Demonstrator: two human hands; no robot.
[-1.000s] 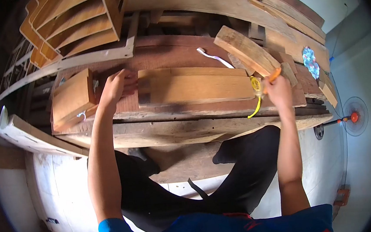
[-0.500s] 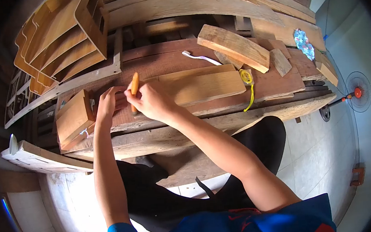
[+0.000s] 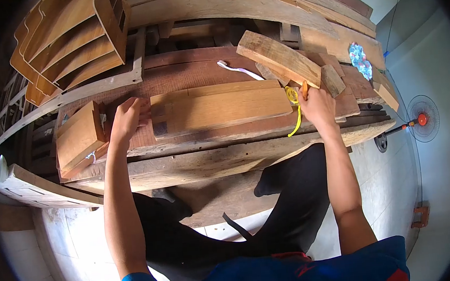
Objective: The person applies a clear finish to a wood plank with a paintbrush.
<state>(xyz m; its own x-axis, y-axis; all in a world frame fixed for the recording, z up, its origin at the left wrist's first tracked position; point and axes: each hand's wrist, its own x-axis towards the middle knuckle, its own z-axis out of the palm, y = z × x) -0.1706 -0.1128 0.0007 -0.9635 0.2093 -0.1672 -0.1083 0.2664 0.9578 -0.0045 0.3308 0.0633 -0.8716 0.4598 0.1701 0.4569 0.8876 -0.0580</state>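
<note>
A light wooden board (image 3: 227, 107) lies flat on the reddish plank, with a dark patch at its left end. My left hand (image 3: 130, 118) is beside that left end, its fingers partly curled; whether it grips anything is hidden. At the right end, my right hand (image 3: 317, 103) is closed on an orange-handled tool (image 3: 305, 89). Just left of this hand are a yellow tape measure (image 3: 292, 95) and its yellow strap. A white toothbrush (image 3: 239, 69) lies behind the board.
A thick wood block (image 3: 279, 57) rests on smaller pieces at the back right. At the left stand a wooden box-like block (image 3: 80, 137) and a tiered wooden rack (image 3: 72, 41). A blue patterned cloth (image 3: 360, 61) lies far right, near a fan (image 3: 422, 119).
My right hand has moved right with the orange-handled tool, from the board's left end to its right end. My hands are now apart, and the board's left end is uncovered.
</note>
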